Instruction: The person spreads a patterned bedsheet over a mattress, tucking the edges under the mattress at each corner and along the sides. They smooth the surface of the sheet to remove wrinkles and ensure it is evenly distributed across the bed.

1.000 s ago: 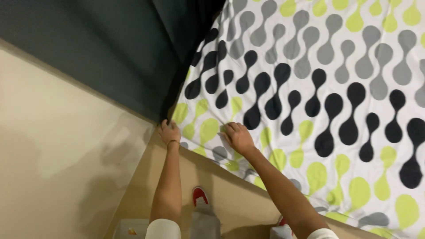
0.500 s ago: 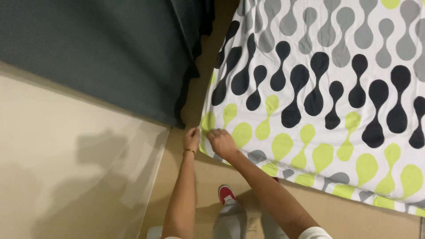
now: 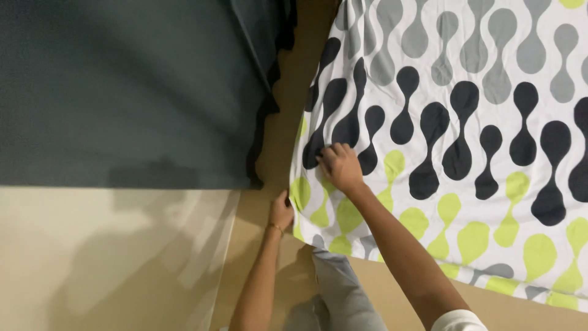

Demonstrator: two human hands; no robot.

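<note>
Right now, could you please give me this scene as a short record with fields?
left hand: grips the edge of the patterned bedsheet at its side
right hand: lies on top of the sheet near that edge, fingers bent
sheet pattern: white with black, grey and lime blobs
beside the sheet: dark curtain
below: beige floor

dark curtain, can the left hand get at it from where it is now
Probably yes. The left hand grips the edge of the patterned sheet, and the dark curtain hangs just beside it across a bare strip, with nothing between; it would have to let go first.
</note>
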